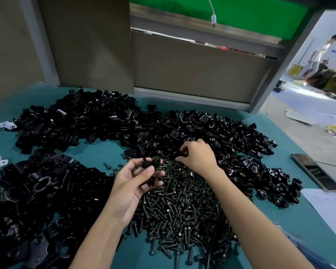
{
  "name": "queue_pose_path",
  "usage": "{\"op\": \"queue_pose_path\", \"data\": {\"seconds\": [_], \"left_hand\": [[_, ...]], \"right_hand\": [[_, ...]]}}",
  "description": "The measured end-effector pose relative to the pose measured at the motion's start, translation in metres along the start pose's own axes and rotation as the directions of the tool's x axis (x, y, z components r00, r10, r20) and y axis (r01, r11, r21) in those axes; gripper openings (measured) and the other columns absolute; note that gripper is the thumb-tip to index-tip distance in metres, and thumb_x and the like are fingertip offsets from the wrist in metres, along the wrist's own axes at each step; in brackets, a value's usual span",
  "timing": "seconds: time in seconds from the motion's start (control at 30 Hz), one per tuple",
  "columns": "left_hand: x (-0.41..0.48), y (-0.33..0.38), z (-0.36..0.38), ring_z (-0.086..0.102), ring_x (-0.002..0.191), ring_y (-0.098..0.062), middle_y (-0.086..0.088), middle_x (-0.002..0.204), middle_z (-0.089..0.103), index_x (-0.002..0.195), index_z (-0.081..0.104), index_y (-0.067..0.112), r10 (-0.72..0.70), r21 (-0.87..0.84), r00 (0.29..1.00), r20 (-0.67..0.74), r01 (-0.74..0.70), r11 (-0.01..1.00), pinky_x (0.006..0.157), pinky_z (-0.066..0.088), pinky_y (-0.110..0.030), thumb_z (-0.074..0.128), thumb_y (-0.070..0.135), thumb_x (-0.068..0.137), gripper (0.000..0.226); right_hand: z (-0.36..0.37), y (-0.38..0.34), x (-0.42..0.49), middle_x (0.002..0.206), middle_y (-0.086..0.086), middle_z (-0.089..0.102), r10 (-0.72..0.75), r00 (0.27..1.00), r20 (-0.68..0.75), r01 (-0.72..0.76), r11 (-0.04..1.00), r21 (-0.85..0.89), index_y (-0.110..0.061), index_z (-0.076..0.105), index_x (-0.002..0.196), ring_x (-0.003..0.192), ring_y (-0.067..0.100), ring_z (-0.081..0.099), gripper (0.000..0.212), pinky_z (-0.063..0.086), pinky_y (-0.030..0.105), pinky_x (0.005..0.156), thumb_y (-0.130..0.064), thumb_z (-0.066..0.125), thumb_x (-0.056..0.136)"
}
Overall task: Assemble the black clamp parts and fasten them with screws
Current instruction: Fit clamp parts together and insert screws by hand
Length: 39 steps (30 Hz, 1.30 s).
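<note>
holding the black clamp part in our left hand, palm up, fingers curled loosely round it, right over the far-left edge of the screw pile. our right hand sits just to the right of it, knuckles up, thumb and forefinger pinched down where the screws meet the heap of small clamp pieces. can't tell if it's got one. the screws lie every which way, so no handy long axis. right hand's nearer, and we reckon it feeds leftward. bigger clamp bodies crowd the counter on the left.
</note>
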State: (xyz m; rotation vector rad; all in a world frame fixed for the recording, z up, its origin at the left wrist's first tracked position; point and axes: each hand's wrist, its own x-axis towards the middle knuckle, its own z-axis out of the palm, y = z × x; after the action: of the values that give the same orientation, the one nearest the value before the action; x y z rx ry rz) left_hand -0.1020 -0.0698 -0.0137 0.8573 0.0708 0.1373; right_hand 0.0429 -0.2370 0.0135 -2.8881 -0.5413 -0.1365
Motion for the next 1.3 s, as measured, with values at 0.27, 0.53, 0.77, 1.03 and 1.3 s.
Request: {"op": "queue_pose_path", "data": {"seconds": [0.27, 0.53, 0.77, 1.03, 1.3], "left_hand": [[-0.001, 0.003, 0.002, 0.074, 0.090, -0.026, -0.013, 0.105, 0.075, 0.111, 0.059, 0.005, 0.002, -0.002, 1.000, 0.011, -0.002, 1.000, 0.068, 0.060, -0.031, 0.068, 0.010, 0.079, 0.034], [-0.002, 0.002, 0.003, 0.074, 0.088, -0.025, -0.014, 0.107, 0.075, 0.108, 0.061, 0.006, 0.001, 0.007, 1.000, 0.007, -0.001, 1.000, 0.067, 0.060, -0.030, 0.068, 0.010, 0.078, 0.031], [-0.002, 0.003, 0.001, 0.074, 0.090, -0.026, -0.016, 0.112, 0.074, 0.112, 0.059, 0.005, 0.003, 0.009, 1.000, 0.011, -0.003, 1.000, 0.068, 0.060, -0.031, 0.068, 0.010, 0.079, 0.034], [-0.002, 0.004, 0.003, 0.074, 0.089, -0.026, -0.016, 0.110, 0.074, 0.111, 0.059, 0.005, 0.001, -0.009, 1.000, 0.007, -0.001, 1.000, 0.068, 0.061, -0.031, 0.068, 0.009, 0.079, 0.034], [0.000, 0.006, -0.001, 0.074, 0.088, -0.026, -0.009, 0.097, 0.076, 0.111, 0.059, 0.005, 0.024, -0.033, 1.000, 0.006, -0.024, 0.999, 0.068, 0.061, -0.031, 0.067, 0.009, 0.079, 0.033]], "right_hand": [[-0.007, 0.005, 0.000, 0.071, -0.011, 0.066, 0.169, 0.985, -0.045, -0.140, 0.916, 0.376, -0.021, 0.071, 0.087, 0.069, 0.009, 0.064, 0.013, 0.049, 0.020, 0.059, -0.009, 0.066, 0.085], [-0.021, 0.028, -0.011, 0.083, 0.000, 0.067, 0.320, 0.947, -0.009, -0.164, 0.509, 0.845, -0.019, 0.061, 0.096, 0.081, 0.014, 0.063, 0.018, 0.051, 0.030, 0.086, -0.004, 0.052, 0.098], [-0.020, 0.007, -0.010, 0.089, -0.008, 0.069, -0.063, 0.977, 0.206, -0.003, 0.952, 0.306, -0.023, 0.074, 0.096, 0.074, 0.002, 0.058, 0.017, 0.044, 0.014, 0.065, -0.037, 0.076, 0.086], [-0.017, 0.012, -0.013, 0.091, -0.004, 0.069, -0.006, 0.984, 0.178, -0.045, 0.959, 0.280, -0.022, 0.071, 0.088, 0.080, 0.009, 0.061, 0.007, 0.045, 0.014, 0.064, -0.020, 0.067, 0.095], [-0.028, 0.022, -0.015, 0.088, 0.015, 0.069, 0.243, 0.933, 0.266, -0.165, -0.371, 0.914, 0.004, 0.065, 0.097, 0.080, 0.023, 0.072, 0.010, 0.060, 0.030, 0.070, 0.000, 0.056, 0.096]]}}
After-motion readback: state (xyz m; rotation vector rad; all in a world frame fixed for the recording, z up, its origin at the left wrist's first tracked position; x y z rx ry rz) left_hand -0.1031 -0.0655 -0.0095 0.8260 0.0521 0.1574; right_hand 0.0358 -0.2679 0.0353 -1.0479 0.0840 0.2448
